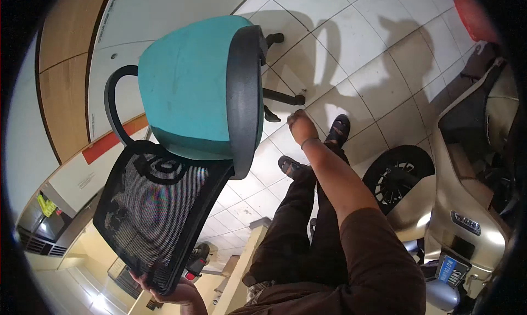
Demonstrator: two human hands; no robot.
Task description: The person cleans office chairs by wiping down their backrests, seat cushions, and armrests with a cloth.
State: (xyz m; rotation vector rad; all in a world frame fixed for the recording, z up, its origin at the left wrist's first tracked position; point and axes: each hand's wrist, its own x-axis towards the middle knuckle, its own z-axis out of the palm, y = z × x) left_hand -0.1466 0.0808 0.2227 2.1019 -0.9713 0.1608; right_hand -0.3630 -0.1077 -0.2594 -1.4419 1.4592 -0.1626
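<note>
An office chair with a teal seat cushion [189, 87] is tipped over beside me. Its black mesh backrest [159, 199] slants down toward the lower left. My left hand [170, 293] grips the backrest's top edge, with fingers behind the frame. A black armrest loop [112, 98] juts from the seat's far side. Under the seat, a black lever [270, 115] and a chair base leg [282, 97] show. My right hand [302, 129] is closed just right of the lever, apart from the seat; what its curled fingers hold, if anything, is hidden.
A gold motor scooter [466, 205] stands close on my right, its front wheel [399, 177] near my legs. Pale cabinet panels [137, 18] rise behind the chair. White floor tiles [351, 46] lie underfoot, and a red object [475, 13] sits at the upper right.
</note>
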